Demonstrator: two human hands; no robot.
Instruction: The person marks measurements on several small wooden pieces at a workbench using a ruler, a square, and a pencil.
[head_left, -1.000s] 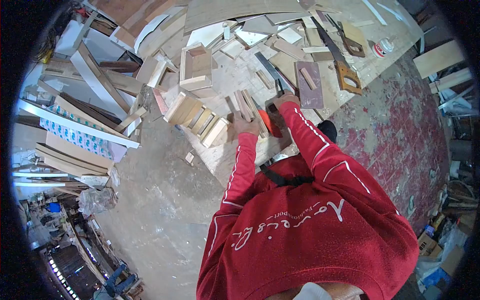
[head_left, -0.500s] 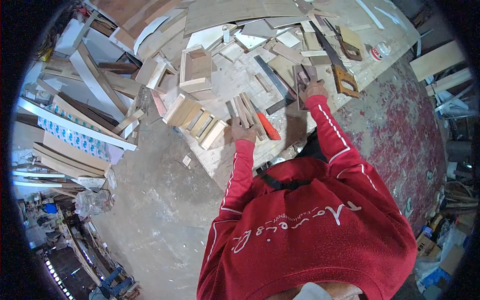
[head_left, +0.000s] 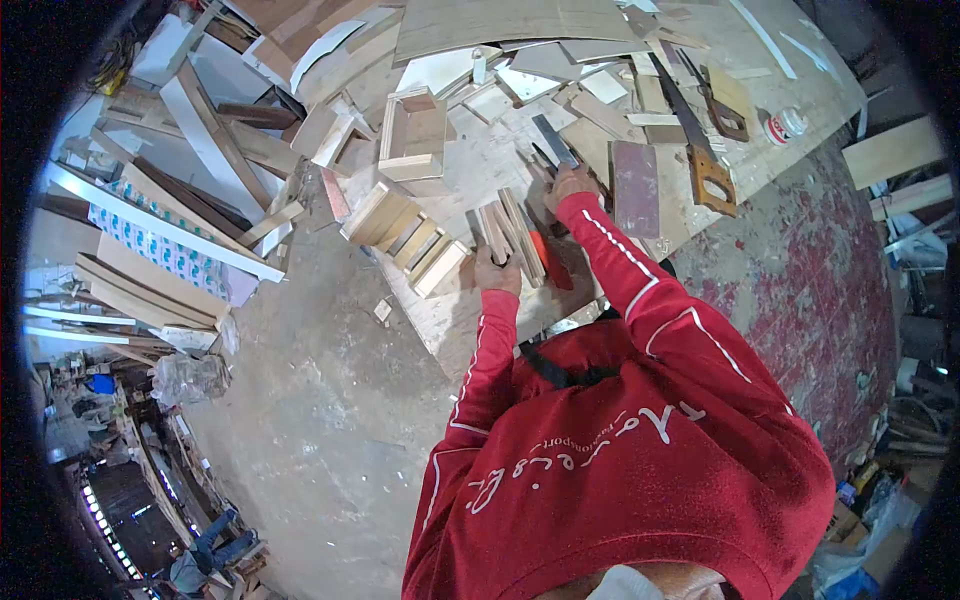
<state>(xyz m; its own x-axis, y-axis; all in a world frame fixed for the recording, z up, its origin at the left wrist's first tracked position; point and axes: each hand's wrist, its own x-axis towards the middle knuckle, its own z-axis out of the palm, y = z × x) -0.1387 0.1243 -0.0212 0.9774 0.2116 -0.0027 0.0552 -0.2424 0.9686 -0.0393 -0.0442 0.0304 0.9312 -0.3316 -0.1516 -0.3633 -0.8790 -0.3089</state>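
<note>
My left hand [head_left: 497, 272] is closed around the near end of a narrow wood strip [head_left: 494, 232]. More wood strips [head_left: 522, 238] lie beside it, next to a flat red piece [head_left: 549, 262]. Farther up the table, my right hand [head_left: 572, 190] grips a dark metal try square [head_left: 553, 140], its far end lifted and pointing away from me; the fingers partly hide it. Right of that hand, a brown-purple flat board [head_left: 635, 190] lies on the tabletop. A small slatted wooden piece [head_left: 408, 240] stands left of my left hand.
Behind it sits an open wooden box [head_left: 412, 138]. A wooden-handled handsaw [head_left: 712, 182], a second saw [head_left: 728, 120] and a white tub [head_left: 786, 126] occupy the right side. Offcuts cover the table's back; long boards [head_left: 205, 135] lean at left.
My right hand has let go of the brown-purple board, moved left and taken hold of the try square. My left hand stays at the wood strips.
</note>
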